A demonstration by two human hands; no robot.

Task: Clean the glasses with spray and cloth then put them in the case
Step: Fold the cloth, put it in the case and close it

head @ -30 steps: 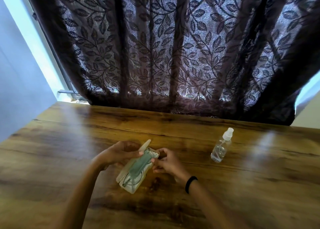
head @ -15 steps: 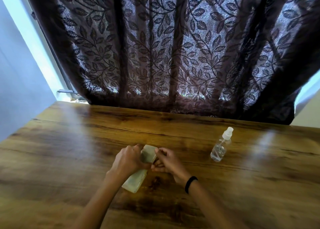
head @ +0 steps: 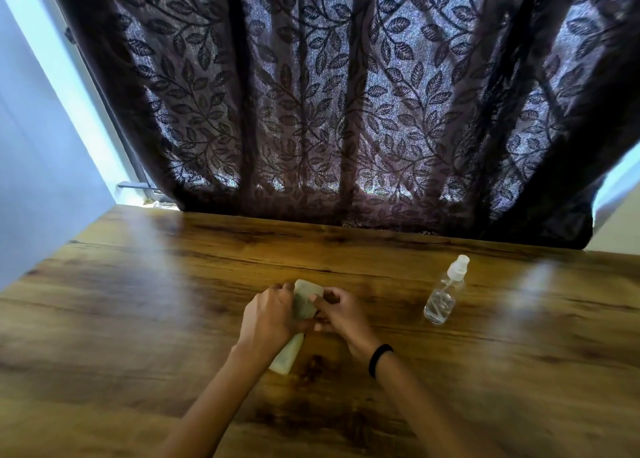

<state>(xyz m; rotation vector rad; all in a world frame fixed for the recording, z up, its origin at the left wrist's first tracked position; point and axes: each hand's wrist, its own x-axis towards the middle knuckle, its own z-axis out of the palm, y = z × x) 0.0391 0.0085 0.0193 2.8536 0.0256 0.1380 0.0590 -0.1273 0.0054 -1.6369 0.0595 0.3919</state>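
Note:
A pale green glasses case (head: 304, 303) lies lid-down and closed on the wooden table (head: 138, 301), angled from near left to far right. My left hand (head: 268, 319) presses over its middle and covers most of it. My right hand (head: 337, 312), with a black band on the wrist, pinches the case's far right edge. The glasses and the cloth are hidden from view. A clear spray bottle (head: 443, 296) with a white nozzle stands upright to the right of my hands, apart from them.
A dark leaf-patterned curtain (head: 329, 104) hangs along the table's far edge. A pale wall (head: 38, 180) rises on the left. Bare wood surrounds my hands on every side.
One second ago the case lay open with the glasses and cloth showing inside. The lid has come down, and my left hand now lies over the closed case.

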